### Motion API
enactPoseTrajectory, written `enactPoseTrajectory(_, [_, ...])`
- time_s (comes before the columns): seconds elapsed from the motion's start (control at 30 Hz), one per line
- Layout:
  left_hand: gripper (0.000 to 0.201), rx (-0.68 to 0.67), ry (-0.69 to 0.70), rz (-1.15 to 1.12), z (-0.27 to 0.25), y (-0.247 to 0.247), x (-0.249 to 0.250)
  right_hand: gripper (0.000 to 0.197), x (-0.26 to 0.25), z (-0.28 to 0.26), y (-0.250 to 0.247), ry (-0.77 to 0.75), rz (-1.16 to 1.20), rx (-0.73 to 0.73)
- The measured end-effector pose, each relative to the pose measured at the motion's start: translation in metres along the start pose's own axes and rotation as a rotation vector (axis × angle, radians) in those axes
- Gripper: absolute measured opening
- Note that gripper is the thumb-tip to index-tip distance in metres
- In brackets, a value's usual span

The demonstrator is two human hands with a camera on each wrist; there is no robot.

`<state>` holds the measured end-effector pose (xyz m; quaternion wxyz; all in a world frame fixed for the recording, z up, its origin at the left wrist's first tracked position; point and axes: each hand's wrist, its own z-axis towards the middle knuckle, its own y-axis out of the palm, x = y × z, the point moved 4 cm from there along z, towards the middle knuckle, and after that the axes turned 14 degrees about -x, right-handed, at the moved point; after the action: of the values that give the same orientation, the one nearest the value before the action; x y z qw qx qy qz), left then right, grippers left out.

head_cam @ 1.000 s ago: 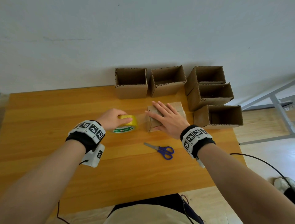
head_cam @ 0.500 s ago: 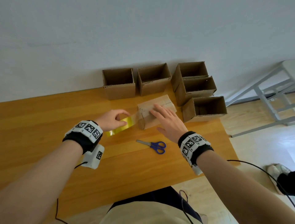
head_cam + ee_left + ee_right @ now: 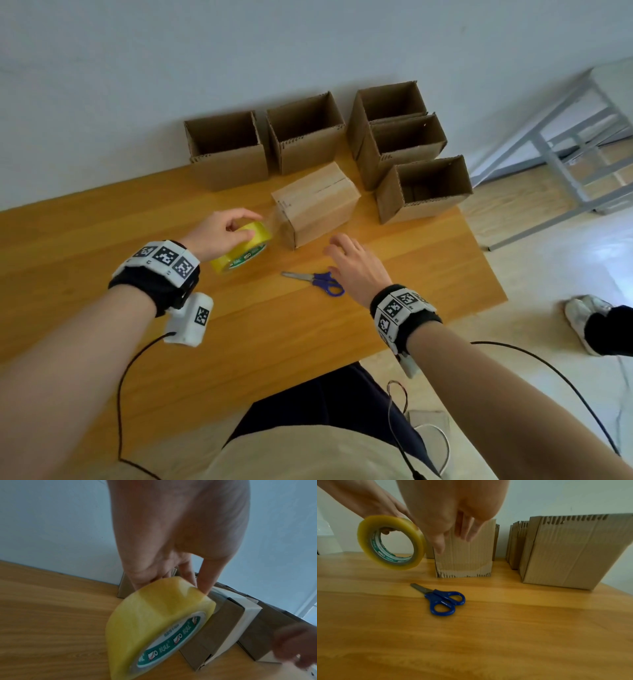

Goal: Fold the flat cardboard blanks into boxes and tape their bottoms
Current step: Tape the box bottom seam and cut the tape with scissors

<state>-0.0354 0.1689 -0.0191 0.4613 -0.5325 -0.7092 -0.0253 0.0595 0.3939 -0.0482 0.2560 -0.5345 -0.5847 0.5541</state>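
Observation:
A folded cardboard box (image 3: 317, 202) stands bottom-up on the wooden table (image 3: 102, 240), with clear tape along its closed flaps and down its left side (image 3: 240, 616). My left hand (image 3: 219, 233) grips a yellow tape roll (image 3: 245, 246), tilted just left of the box; a short strip of tape still runs from the roll (image 3: 154, 622) to the box. My right hand (image 3: 352, 263) hovers with relaxed fingers in front of the box, holding nothing, above blue-handled scissors (image 3: 317, 279). In the right wrist view the scissors (image 3: 443, 599) lie before the box (image 3: 464, 555), beside the roll (image 3: 392, 542).
Several open finished boxes stand along the wall: one (image 3: 226, 150), another (image 3: 306, 133), and a cluster at the right (image 3: 424, 186). The table's right edge (image 3: 479, 246) lies just past them. A grey metal frame (image 3: 561, 137) stands on the floor to the right.
My right hand has lifted off the box top and drawn back toward the scissors. My left hand has tipped the tape roll up beside the box. The view has swung leftward.

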Motion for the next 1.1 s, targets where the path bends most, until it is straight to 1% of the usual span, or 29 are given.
enactPoseTrajectory(0.07, [0.030, 0.001, 0.001, 0.001, -0.002, 0.000, 0.000, 0.017, 0.004, 0.000, 0.015, 0.049, 0.015, -0.158])
enactPoseTrajectory(0.1, [0.031, 0.004, -0.005, -0.005, -0.002, 0.000, 0.000, 0.017, 0.007, 0.000, 0.022, 0.078, 0.009, -0.231])
enactPoseTrajectory(0.17, [0.032, 0.018, -0.021, -0.026, -0.004, -0.002, 0.000, 0.017, 0.009, 0.000, 0.033, 0.131, -0.007, -0.308])
enactPoseTrajectory(0.27, [0.032, 0.029, -0.028, -0.074, -0.007, -0.004, -0.002, 0.019, 0.011, 0.002, 0.041, 0.189, -0.018, -0.343])
enactPoseTrajectory(0.47, [0.031, 0.000, -0.054, -0.121, -0.007, -0.006, -0.001, 0.024, 0.013, 0.007, 0.046, 0.257, -0.013, -0.412])
enactPoseTrajectory(0.63, [0.027, -0.015, -0.077, -0.126, -0.008, -0.004, 0.000, 0.025, 0.006, 0.010, 0.045, 0.254, -0.050, -0.466])
enactPoseTrajectory(0.7, [0.032, -0.015, -0.093, -0.115, -0.006, -0.003, -0.001, 0.024, 0.002, 0.010, 0.041, 0.247, -0.091, -0.503])
enactPoseTrajectory(0.77, [0.037, -0.009, -0.108, -0.093, -0.006, -0.003, -0.001, 0.024, 0.001, 0.010, 0.034, 0.252, -0.075, -0.536])
enactPoseTrajectory(0.83, [0.036, -0.005, -0.113, -0.090, -0.005, -0.003, 0.000, 0.025, 0.002, 0.009, 0.028, 0.263, 0.048, -0.568])
enactPoseTrajectory(0.87, [0.036, -0.004, -0.117, -0.089, -0.005, -0.003, 0.001, 0.026, 0.002, 0.009, 0.026, 0.266, 0.156, -0.576])
enactPoseTrajectory(1.0, [0.032, -0.016, -0.114, -0.074, -0.009, -0.003, 0.005, 0.016, 0.003, 0.005, 0.022, 0.288, 0.774, -0.505])
enactPoseTrajectory(1.03, [0.031, -0.018, -0.106, -0.076, -0.010, -0.004, 0.007, 0.016, 0.002, 0.004, 0.022, 0.296, 0.887, -0.504])
enactPoseTrajectory(1.1, [0.030, -0.019, -0.100, -0.102, -0.011, -0.004, 0.008, 0.020, -0.002, 0.003, 0.020, 0.317, 1.028, -0.525])
